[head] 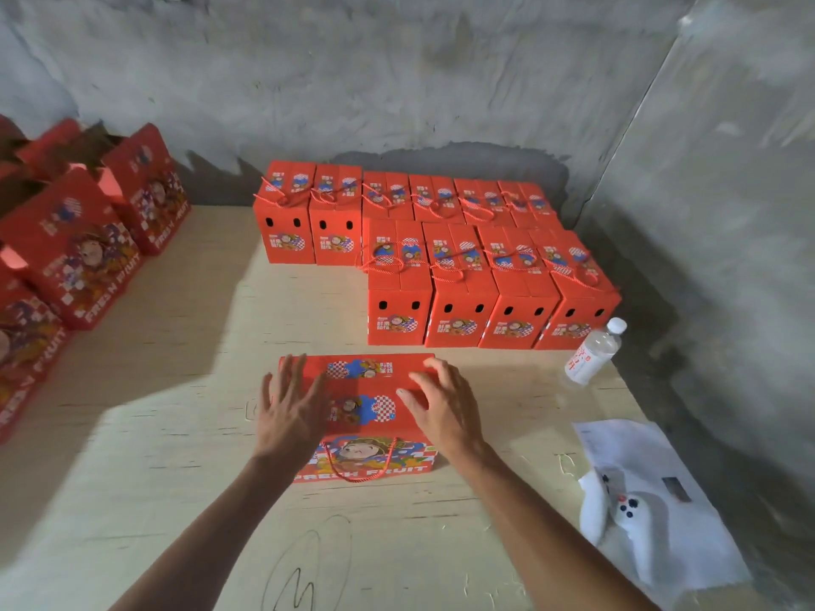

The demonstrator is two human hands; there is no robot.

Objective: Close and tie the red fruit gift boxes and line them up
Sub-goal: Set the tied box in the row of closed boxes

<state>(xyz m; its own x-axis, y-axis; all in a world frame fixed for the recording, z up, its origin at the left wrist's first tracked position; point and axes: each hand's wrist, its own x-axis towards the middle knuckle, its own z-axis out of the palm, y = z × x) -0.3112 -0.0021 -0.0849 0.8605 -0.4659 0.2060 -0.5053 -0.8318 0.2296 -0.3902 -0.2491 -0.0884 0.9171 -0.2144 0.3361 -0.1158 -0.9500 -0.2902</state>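
Note:
A red fruit gift box (359,416) stands on the wooden table (176,434) just in front of me, its top flaps down. My left hand (291,403) lies flat on the left part of the top, fingers spread. My right hand (441,401) presses on the right part with slightly bent fingers. A red rope handle (359,467) hangs loose down the box's front face. Beyond it, tied boxes stand in rows: a front row (489,297) of several and a back row (397,205) against the wall.
Open, untied red boxes (75,249) stand along the left edge. A plastic water bottle (593,352) stands by the right end of the front row. White papers and a white controller (635,513) lie at the right. Grey walls close off the back and right.

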